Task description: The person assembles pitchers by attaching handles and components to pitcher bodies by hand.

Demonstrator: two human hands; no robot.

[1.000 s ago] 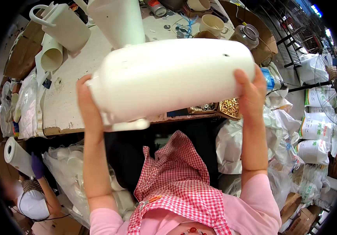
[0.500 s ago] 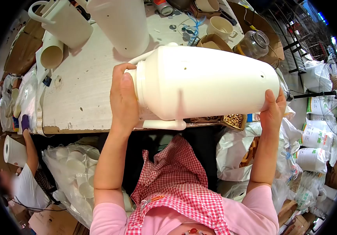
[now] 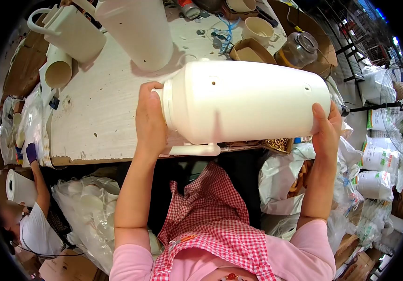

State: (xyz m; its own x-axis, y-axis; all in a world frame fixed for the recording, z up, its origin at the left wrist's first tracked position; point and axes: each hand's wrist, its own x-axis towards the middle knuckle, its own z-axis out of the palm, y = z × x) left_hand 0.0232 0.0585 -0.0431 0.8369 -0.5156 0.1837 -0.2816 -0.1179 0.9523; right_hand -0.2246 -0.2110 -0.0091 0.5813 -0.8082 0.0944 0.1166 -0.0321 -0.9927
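Note:
A large white plastic jug body (image 3: 253,100) lies sideways in the air over the table's front edge. My left hand (image 3: 152,119) is wrapped round its narrow neck end, at the left. At the right, my right hand (image 3: 326,129) grips the base end, with the thumb on the side facing me. A white handle (image 3: 194,150) sticks out below the body near the neck. Small holes show in the jug's wall. Behind it, another white jug body (image 3: 138,35) stands on the white table (image 3: 89,126).
At the back left are a white jug with a handle (image 3: 77,35) and a hollow tube (image 3: 58,68). A cup (image 3: 259,30), a cardboard box (image 3: 253,51) and a clear jar (image 3: 297,50) sit at the back right. A co-worker (image 3: 37,229) is at far left.
The jug body has moved right and turned, so its neck and side holes now show. My left hand has shifted onto the neck. The co-worker's gloved hand has moved up, away from the white roll.

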